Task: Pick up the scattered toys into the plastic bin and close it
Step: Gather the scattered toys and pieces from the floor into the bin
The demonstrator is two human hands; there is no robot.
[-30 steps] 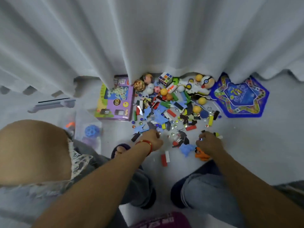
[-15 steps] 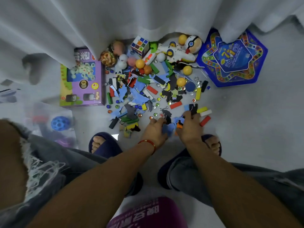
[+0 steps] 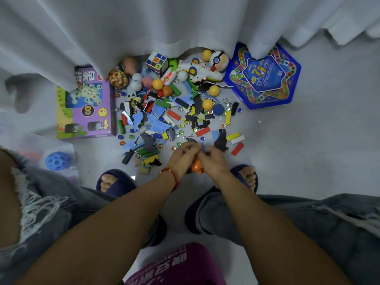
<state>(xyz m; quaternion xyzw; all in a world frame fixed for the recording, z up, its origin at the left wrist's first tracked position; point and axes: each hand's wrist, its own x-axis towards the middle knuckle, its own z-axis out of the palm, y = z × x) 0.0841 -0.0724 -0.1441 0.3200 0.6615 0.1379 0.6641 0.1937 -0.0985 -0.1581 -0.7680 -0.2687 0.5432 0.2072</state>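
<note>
At the far left we see the clear plastic bin (image 3: 39,149), blurred, beside our left knee, with a blue holed ball (image 3: 58,160) inside it. Just right of it and farther back, a purple game box (image 3: 88,108) lies flat on the pale floor (image 3: 308,151), its far corner tucked under the white curtain (image 3: 164,23). Next comes the heap of scattered toys (image 3: 174,108): balls, marbles, coloured blocks and dark and blue puzzle pieces, with a puzzle cube (image 3: 157,62) and a white toy plane (image 3: 202,72) at the curtain's hem. At the near edge of that heap our left hand (image 3: 182,159), a red band on its wrist, meets our right hand (image 3: 212,161); the two touch. Both have their fingers curled in around small pieces, and an orange toy (image 3: 196,166) shows between the palms, but we cannot tell which hand has hold of it. A small blue piece pokes up at the right hand's fingertips. A red block (image 3: 237,149) lies just right of the hands. Farther right, a blue hexagonal game board (image 3: 265,79) rests partly under the curtain. Our feet in dark slippers flank the hands.
</note>
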